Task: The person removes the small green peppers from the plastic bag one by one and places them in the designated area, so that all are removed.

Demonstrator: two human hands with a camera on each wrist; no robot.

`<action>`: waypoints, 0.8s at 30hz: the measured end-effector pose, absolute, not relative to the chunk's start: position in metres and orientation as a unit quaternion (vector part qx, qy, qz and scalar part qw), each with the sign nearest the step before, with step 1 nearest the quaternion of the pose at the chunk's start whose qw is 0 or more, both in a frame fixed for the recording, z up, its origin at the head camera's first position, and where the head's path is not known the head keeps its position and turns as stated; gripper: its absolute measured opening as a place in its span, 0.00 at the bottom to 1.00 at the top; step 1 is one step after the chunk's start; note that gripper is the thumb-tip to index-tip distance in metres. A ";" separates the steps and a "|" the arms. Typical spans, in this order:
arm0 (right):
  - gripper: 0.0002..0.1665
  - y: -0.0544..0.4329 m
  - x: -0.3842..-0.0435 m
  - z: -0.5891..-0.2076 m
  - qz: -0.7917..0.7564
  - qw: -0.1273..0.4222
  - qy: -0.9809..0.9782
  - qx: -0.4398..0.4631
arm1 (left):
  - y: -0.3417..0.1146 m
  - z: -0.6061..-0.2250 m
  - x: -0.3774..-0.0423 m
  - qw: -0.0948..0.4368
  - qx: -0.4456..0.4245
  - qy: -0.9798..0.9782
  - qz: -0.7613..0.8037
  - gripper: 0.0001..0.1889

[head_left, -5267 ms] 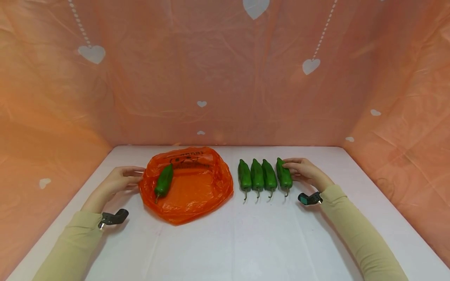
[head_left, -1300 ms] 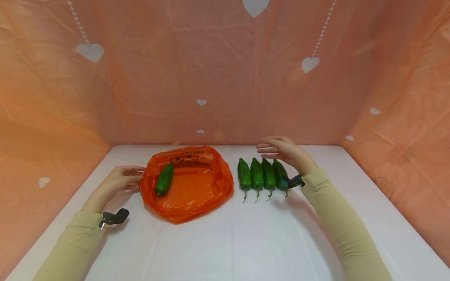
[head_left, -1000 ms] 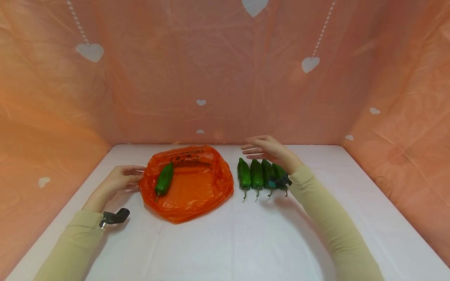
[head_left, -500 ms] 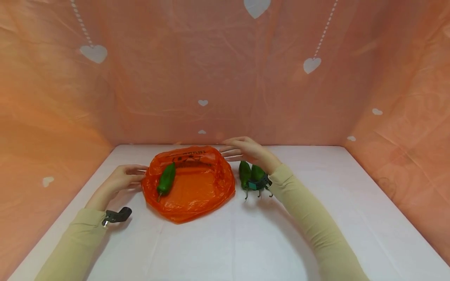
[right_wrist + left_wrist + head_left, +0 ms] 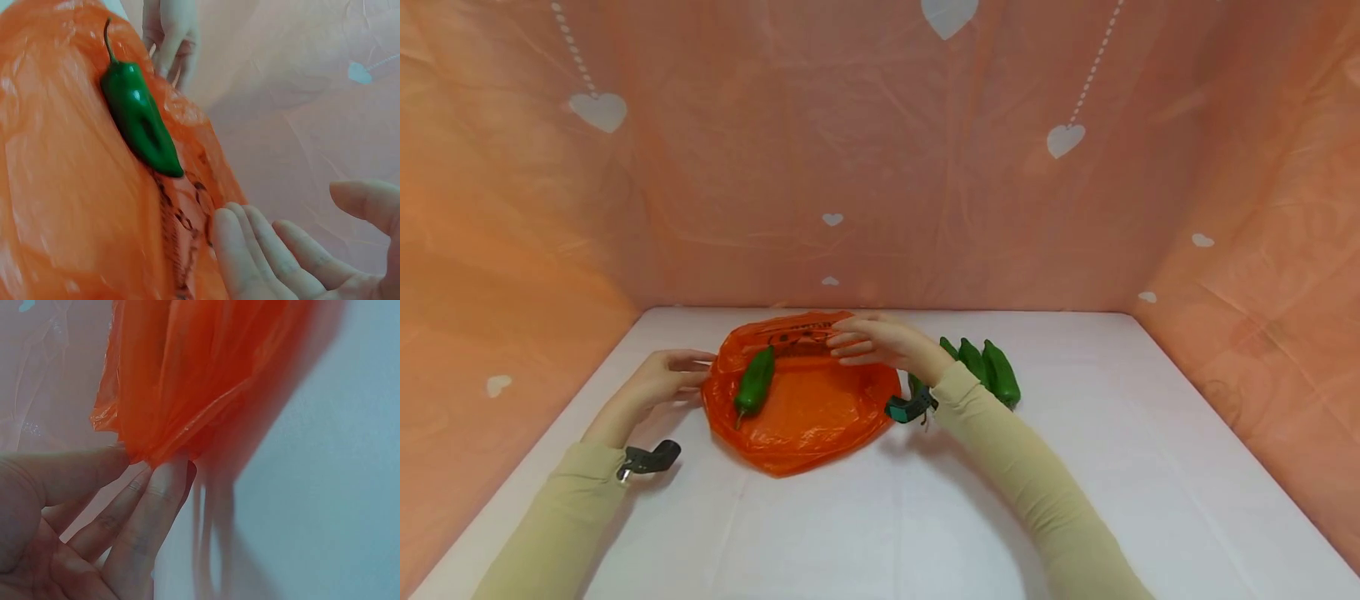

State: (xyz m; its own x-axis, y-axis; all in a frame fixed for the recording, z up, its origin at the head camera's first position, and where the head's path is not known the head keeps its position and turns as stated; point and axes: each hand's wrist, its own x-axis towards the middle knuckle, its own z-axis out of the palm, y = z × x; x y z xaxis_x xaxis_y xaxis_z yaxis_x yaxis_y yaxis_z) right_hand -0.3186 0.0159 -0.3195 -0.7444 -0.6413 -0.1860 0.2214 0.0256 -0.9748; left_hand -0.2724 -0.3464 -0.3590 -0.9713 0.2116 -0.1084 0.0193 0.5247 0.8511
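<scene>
An orange plastic bag (image 5: 805, 425) lies spread out on the white table, with dark print on its far side. My left hand (image 5: 658, 383) pinches the bag's left edge; in the left wrist view the film gathers between the thumb and fingertips. One green pepper (image 5: 756, 379) lies on the left part of the bag, its stem toward me. Over the bag's right side hovers my right hand (image 5: 887, 342), holding nothing. The right wrist view shows its fingers extended and the thumb apart, near the pepper's tip. Right of the bag, several green peppers (image 5: 1000, 371) lie side by side, partly covered by my right wrist and sleeve.
Each wrist wears a small black camera, such as the left one (image 5: 653, 458). Behind the table (image 5: 820, 533) and at both sides hang orange sheets (image 5: 880, 167) printed with white hearts.
Having let go of the rightmost pepper in the row, my right hand has travelled left past the row to above the bag. My left hand stays at the bag's edge.
</scene>
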 end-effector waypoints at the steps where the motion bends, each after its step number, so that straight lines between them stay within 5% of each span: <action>1: 0.28 0.013 -0.318 -0.321 -0.679 0.324 0.638 -0.164 | -0.346 -0.359 -0.272 0.100 0.065 0.869 0.481 0.24; 24: 0.26 -0.051 -0.305 -0.346 -0.703 0.354 0.608 -0.103 | -0.346 -0.359 -0.273 0.106 0.067 0.870 0.476 0.25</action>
